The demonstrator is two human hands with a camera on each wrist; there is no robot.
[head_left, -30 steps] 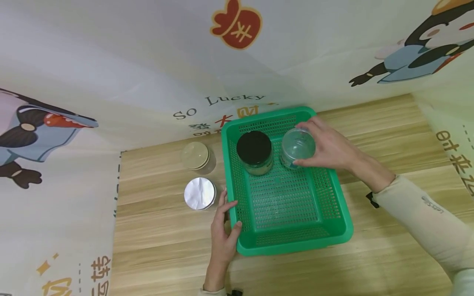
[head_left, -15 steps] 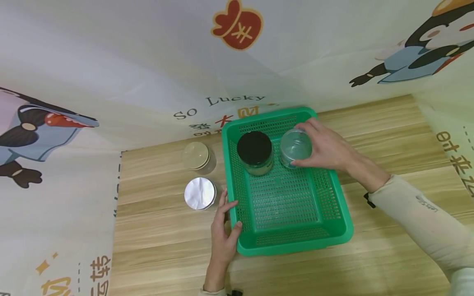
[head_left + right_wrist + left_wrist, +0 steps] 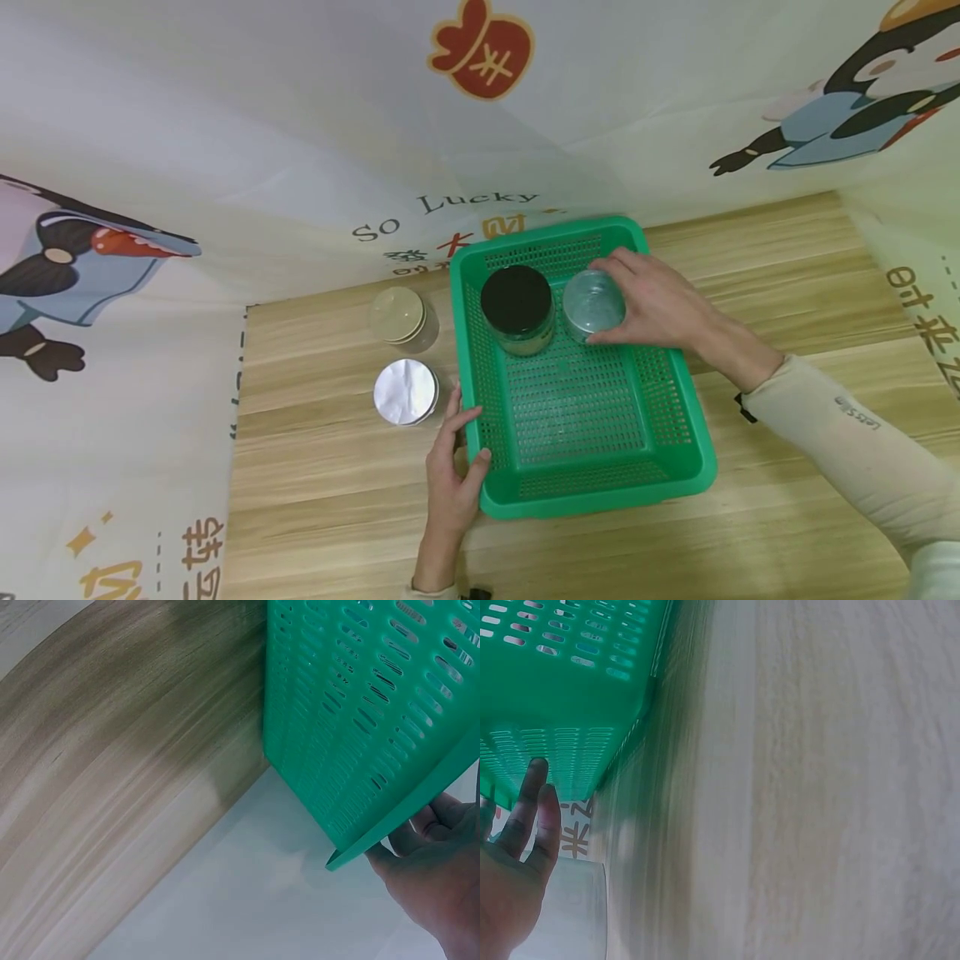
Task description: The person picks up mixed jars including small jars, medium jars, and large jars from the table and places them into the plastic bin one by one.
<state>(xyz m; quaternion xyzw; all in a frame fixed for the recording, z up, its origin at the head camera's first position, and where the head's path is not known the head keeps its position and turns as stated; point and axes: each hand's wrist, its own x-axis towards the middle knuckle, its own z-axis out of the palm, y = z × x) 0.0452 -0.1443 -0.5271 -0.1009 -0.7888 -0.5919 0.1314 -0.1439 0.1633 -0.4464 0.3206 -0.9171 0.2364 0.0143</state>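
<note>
A green perforated plastic basket (image 3: 581, 508) stands on the wooden surface. My left hand (image 3: 452, 479) grips its left rim, thumb and one finger over the edge; other fingers lie against the outer wall in the left wrist view. Reaching over the right rim, my right hand (image 3: 660, 300) holds a clear jar (image 3: 592, 302) between thumb and fingers, inside the basket at the back right. Beside that jar, apart from it, a jar with a black lid (image 3: 516, 300) stands at the back left. The right wrist view hides the held jar behind the basket wall.
Left of the basket stand a jar with a beige top (image 3: 395, 315) and, nearer, a jar with a silver top (image 3: 405, 392), close to my left fingers. A printed cloth wall (image 3: 315, 167) rises behind the wooden surface (image 3: 322, 500).
My right hand has moved slightly left, bringing the clear jar a little closer to the black-lidded jar. My left hand and the basket have stayed in place.
</note>
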